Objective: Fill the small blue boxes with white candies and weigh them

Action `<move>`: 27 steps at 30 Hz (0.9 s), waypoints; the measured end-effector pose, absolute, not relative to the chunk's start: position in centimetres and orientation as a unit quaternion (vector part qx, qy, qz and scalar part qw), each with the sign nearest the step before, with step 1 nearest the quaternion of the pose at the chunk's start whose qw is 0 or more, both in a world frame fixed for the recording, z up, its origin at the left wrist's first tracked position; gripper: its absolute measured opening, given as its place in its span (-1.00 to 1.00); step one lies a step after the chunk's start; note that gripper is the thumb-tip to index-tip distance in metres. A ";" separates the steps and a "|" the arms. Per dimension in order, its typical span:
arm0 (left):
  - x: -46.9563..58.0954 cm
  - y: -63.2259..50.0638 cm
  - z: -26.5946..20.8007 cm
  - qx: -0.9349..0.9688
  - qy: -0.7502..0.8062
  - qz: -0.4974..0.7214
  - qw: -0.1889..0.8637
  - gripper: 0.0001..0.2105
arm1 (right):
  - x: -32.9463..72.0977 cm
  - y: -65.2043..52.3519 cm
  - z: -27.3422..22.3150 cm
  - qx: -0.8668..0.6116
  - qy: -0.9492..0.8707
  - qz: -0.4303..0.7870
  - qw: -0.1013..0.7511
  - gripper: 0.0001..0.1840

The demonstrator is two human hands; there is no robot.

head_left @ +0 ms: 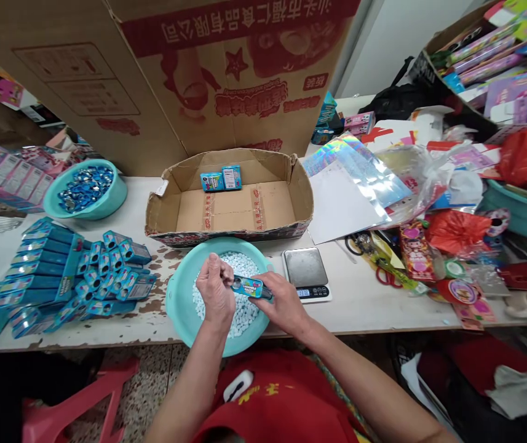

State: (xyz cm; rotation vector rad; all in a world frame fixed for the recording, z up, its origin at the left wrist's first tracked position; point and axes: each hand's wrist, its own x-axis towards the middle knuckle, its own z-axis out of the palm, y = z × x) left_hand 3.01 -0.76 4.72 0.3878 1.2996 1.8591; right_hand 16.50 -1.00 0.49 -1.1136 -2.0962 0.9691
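My right hand (286, 301) grips a small blue candy box (249, 287), tilted over a turquoise basin (179, 295). Curled into a fist, my left hand (216, 289) is at the left end of that box; whatever its fingers enclose is hidden. Below both hands, many small white candies (245, 320) lie in the basin. Just right of it, a digital scale (306, 271) has a lit display, with nothing on its plate. Behind the basin, two blue boxes (221, 178) lie against the far wall of a low cardboard tray (229, 237).
Stacked blue boxes (106, 277) and a bowl of blue-silver wrapped pieces (88, 187) are at the left. A large carton (226, 74) stands behind. Silvery sheets (350, 178), scissors (388, 277) and packaging clutter the right. A pink stool (106, 394) is below the table.
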 end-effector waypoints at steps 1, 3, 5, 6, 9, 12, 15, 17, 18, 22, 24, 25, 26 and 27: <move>3.0 -0.6 4.9 0.150 0.511 0.737 0.416 -0.61 | 16.7 -1.0 0.6 -0.417 -0.779 0.368 0.290 -0.65; 2.6 -0.6 4.9 0.142 0.506 0.729 0.439 -0.59 | 17.5 -0.9 0.9 -0.420 -0.761 0.390 0.305 -0.64; 1.8 -0.9 4.1 0.160 0.533 0.695 0.455 -0.59 | 19.3 -0.8 1.2 -0.439 -0.729 0.411 0.326 -0.66; 1.1 -1.2 3.4 0.190 0.571 0.656 0.456 -0.60 | 20.5 -0.7 1.2 -0.460 -0.710 0.414 0.336 -0.66; -1.1 -2.9 -0.1 0.360 0.715 0.448 0.398 -0.69 | 24.7 -0.1 -0.1 -0.552 -0.653 0.382 0.351 -0.67; -2.9 -4.7 -3.6 0.469 0.775 0.272 0.325 -0.55 | 28.3 1.2 -3.3 -0.604 -0.634 0.333 0.349 -0.65; -3.5 -5.7 -5.0 0.452 0.781 0.217 0.371 -0.53 | 29.9 2.6 -6.7 -0.615 -0.621 0.338 0.349 -0.59; -3.4 -5.8 -4.9 0.458 0.774 0.209 0.384 -0.56 | 30.3 3.0 -8.0 -0.615 -0.607 0.363 0.349 -0.52; -3.3 -5.7 -4.7 0.471 0.770 0.206 0.377 -0.58 | 30.5 2.9 -8.4 -0.613 -0.603 0.370 0.353 -0.47; -3.2 -5.6 -4.3 0.501 0.773 0.194 0.337 -0.60 | 32.9 0.8 -9.0 -0.634 -0.570 0.353 0.386 -0.37; -3.2 -5.6 -4.5 0.503 0.778 0.188 0.327 -0.60 | 34.9 -1.0 -9.8 -0.675 -0.536 0.330 0.386 -0.42; -3.2 -5.6 -4.6 0.505 0.779 0.184 0.323 -0.60 | 36.1 -1.9 -10.3 -0.695 -0.521 0.318 0.378 -0.44; -3.1 -5.6 -4.7 0.510 0.779 0.179 0.318 -0.59 | 37.1 -2.9 -11.0 -0.712 -0.513 0.309 0.368 -0.45; -3.0 -5.5 -4.7 0.517 0.779 0.173 0.311 -0.59 | 38.1 -3.8 -11.6 -0.722 -0.509 0.303 0.358 -0.46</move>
